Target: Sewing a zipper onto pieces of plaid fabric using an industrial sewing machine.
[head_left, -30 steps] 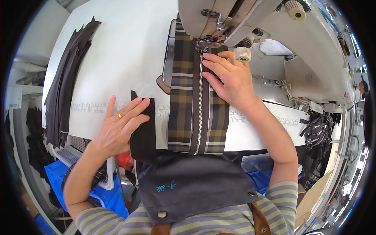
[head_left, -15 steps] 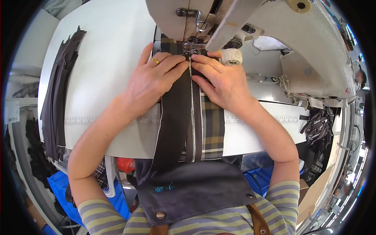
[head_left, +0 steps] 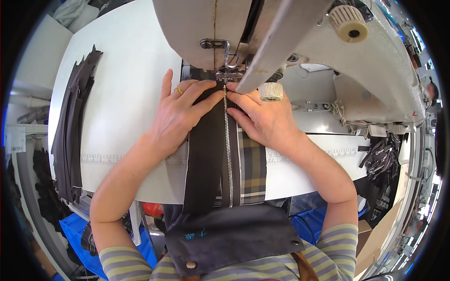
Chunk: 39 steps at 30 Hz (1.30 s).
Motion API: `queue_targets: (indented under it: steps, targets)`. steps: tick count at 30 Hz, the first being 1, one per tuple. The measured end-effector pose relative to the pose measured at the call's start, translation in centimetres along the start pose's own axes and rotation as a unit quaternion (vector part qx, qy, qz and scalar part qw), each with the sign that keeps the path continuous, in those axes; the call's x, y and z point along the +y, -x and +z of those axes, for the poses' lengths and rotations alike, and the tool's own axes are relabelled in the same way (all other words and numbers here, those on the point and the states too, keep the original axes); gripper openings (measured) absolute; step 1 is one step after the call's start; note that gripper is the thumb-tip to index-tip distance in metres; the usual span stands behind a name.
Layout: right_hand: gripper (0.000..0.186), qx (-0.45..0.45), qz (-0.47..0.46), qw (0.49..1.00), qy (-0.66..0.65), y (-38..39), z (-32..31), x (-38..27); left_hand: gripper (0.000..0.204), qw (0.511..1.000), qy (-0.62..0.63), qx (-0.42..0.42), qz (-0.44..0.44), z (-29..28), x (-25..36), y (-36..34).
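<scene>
A long black fabric strip (head_left: 203,164) lies over the left part of a plaid fabric piece (head_left: 253,173), beside a metal zipper (head_left: 229,168) on dark tape. The upper ends reach the sewing machine’s presser foot (head_left: 226,75). My left hand (head_left: 180,110) holds the strip just below the foot, fingertips pressed at its inner edge and little finger raised. From the other side, my right hand (head_left: 265,117) holds the zipper with bent fingers and thumb along its teeth. Part of that hand is hidden behind the machine’s pale bar and knob.
The machine head (head_left: 375,70) overhangs the right side of the white table (head_left: 117,93). A stack of dark strips (head_left: 70,126) lies at the left, a bundle of zippers (head_left: 379,157) at the right. A blue bin (head_left: 77,232) sits below the table’s left edge.
My left hand has moved up and right with the black strip, which now covers the plaid’s left side. My right hand has stayed at the zipper beside the presser foot.
</scene>
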State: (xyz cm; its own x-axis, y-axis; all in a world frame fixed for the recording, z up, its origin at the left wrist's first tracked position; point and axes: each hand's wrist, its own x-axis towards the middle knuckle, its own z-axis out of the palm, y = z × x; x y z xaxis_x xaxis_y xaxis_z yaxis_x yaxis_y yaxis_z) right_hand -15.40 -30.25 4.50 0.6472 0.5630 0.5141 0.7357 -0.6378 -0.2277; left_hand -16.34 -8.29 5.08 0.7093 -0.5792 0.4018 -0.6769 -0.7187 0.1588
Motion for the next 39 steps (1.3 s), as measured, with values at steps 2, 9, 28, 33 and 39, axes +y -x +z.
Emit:
queue_targets:
  steps: [2, 9, 28, 33, 39]
  targets:
    - [0.020, -0.002, -0.003, 1.000, 0.000, -0.1, -0.1, 0.0, 0.041, 1.000, 0.004, -0.003, -0.006, -0.1, 0.1, -0.1]
    - [0.021, 0.004, -0.009, 1.000, 0.008, -0.2, -0.3, 0.0, 0.040, 1.000, 0.019, 0.001, -0.023, 0.0, 0.0, -0.2]
    - [0.019, -0.013, -0.006, 1.000, 0.023, -0.2, -0.6, 0.0, 0.057, 0.998, 0.021, -0.063, -0.013, -0.8, 0.4, -0.2]
    - [0.022, -0.008, -0.004, 1.000, 0.023, -0.1, -0.6, 0.0, 0.052, 0.998, 0.015, -0.064, -0.023, -0.5, 0.5, 0.1]
    - [0.023, -0.008, -0.014, 1.000, 0.012, -0.2, -0.4, 0.2, 0.047, 0.998, 0.017, -0.062, -0.020, -0.4, 0.5, 0.1]
